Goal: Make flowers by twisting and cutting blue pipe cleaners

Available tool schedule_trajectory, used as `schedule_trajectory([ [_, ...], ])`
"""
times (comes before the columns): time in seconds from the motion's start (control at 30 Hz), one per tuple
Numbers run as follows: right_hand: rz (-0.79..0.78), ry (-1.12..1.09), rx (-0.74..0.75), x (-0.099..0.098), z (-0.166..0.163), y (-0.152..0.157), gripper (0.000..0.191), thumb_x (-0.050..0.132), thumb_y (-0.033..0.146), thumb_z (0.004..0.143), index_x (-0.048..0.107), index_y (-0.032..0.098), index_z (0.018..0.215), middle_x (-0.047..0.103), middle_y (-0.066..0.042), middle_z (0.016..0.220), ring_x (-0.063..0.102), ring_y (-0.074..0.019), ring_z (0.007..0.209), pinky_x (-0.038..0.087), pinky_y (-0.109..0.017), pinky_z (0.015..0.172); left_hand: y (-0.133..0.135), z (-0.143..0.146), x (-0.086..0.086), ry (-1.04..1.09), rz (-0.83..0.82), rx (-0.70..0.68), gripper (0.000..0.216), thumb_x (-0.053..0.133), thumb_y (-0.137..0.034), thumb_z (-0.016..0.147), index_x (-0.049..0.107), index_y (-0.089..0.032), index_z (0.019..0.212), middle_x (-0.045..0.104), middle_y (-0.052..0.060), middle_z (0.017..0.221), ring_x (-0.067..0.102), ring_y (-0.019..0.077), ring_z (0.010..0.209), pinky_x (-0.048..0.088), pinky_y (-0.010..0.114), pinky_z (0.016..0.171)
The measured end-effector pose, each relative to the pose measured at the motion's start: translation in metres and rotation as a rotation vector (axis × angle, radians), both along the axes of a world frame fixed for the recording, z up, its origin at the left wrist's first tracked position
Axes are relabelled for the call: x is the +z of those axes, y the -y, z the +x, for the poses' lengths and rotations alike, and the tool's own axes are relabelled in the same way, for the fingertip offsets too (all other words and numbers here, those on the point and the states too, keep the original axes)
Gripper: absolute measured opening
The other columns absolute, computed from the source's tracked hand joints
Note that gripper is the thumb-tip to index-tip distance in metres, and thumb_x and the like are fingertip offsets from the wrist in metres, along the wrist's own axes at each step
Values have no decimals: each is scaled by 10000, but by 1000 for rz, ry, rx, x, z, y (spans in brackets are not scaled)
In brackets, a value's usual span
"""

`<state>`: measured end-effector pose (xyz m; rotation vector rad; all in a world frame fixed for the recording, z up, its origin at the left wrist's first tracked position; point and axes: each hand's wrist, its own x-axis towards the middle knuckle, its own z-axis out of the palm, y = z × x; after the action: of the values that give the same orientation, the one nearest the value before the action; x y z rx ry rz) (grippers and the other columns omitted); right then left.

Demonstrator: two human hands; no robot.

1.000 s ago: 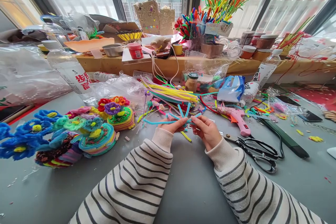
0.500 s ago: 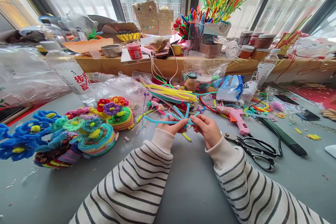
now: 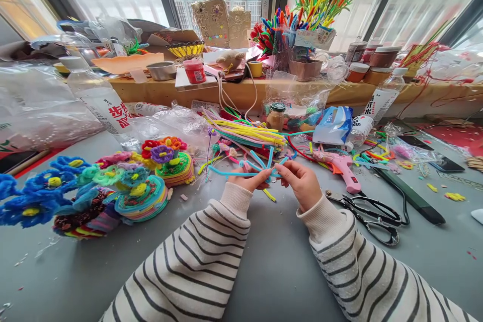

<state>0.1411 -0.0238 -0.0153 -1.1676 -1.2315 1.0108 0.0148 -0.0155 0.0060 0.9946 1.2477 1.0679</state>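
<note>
A light-blue pipe cleaner piece (image 3: 270,159) with several spokes fanning out from its middle is held over the grey table. My left hand (image 3: 252,179) pinches it near the centre between thumb and fingers; one long strand sticks out to the left. My right hand (image 3: 301,181) grips a spoke on the right side between thumb and forefinger. The centre of the piece is partly hidden by my fingertips. Just behind my hands lies a bundle of yellow, pink and blue pipe cleaners (image 3: 252,131).
Left of my arms stand fuzzy flower pieces (image 3: 53,183) and a round green-topped one (image 3: 174,168). On the right lie a pink glue gun (image 3: 345,171), black-handled scissors (image 3: 373,214) and a dark green bar (image 3: 413,196). Water bottles (image 3: 100,100) and a glass jar (image 3: 275,116) stand behind.
The view has shifted slightly, so everything sits a little further right. Both hands keep hold of the blue pipe cleaner piece, with barely any finger movement.
</note>
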Motion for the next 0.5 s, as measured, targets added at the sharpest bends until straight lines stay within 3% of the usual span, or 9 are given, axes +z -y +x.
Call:
schedule_trajectory([
  [0.1,38,35,-108,1,1,1,228,549,371,630,507,164,717,486,14,607,438,-83,507,355,-200,435,-3,-1,0,141,-87,65,217,697,-253,397,562,-110,489,565,11,435,541,112,414,466,216,462],
  [0.2,122,144,-229,3,-1,4,210,542,369,637,488,169,672,440,21,606,410,-81,516,357,-202,448,-6,-2,3,245,-123,192,218,708,-218,363,547,-112,466,557,-2,443,536,97,439,453,205,468],
  [0.33,195,311,-96,4,-9,12,190,517,344,665,555,160,639,468,-11,654,446,-98,559,381,-219,498,-7,-1,2,334,-130,282,215,711,-176,339,522,-119,426,529,-27,433,528,85,488,440,205,508],
  [0.5,123,244,-19,2,-20,14,215,514,329,669,613,162,763,537,-54,761,500,-140,671,402,-235,546,-7,0,-5,426,-126,235,217,707,-215,363,552,-120,482,551,-23,500,526,76,528,427,213,567],
])
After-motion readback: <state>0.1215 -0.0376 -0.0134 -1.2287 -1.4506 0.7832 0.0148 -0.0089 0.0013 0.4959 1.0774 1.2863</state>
